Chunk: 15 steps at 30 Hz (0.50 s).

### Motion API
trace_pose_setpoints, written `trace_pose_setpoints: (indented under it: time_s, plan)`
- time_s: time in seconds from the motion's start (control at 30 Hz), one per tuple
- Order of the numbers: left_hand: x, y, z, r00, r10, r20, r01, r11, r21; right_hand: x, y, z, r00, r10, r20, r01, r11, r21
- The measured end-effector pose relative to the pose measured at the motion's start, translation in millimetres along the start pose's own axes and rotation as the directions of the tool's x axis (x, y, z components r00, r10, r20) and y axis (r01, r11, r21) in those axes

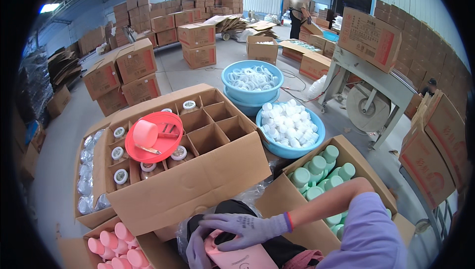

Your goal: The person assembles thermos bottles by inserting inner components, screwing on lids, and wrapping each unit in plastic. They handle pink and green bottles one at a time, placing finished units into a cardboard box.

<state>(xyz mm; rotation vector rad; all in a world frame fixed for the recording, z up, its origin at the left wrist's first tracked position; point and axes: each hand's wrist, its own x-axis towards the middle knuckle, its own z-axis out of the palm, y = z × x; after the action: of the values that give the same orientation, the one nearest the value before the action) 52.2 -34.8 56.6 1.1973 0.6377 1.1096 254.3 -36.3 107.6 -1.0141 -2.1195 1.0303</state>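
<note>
In my lap at the bottom middle is a pink plastic jug-like container with dark printing on its side. My right hand, in a grey-lavender glove, reaches across its top with the thumb against the pink wall. Gloved the same way, my left hand closes around its left side. The lower part runs out of the picture. Just beyond my hands stands a divided carton; several jars with white lids fill some compartments. On it rests a red basin holding a pink cylinder and small tools.
Pink containers fill a carton at lower left; green ones fill another on the right. Blue tubs hold clear rings and white caps. A wheeled machine stands right. Far back, a person stands among cartons.
</note>
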Motion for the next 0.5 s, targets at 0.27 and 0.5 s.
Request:
trace_pose_setpoints:
  time_s: [0.27, 0.5]
  plan:
    - [-100.3, 29.4, 8.7, 0.859, -0.51, -0.045, 0.512, 0.853, 0.1, -49.3, 3.3, -13.2, 0.981, -0.194, 0.021, 0.195, 0.98, -0.038]
    - [-94.2, 21.4, -34.9, 0.645, -0.709, 0.287, 0.682, 0.703, 0.204, -47.0, -31.5, 8.6, 0.898, -0.425, -0.11, 0.407, 0.9, -0.156]
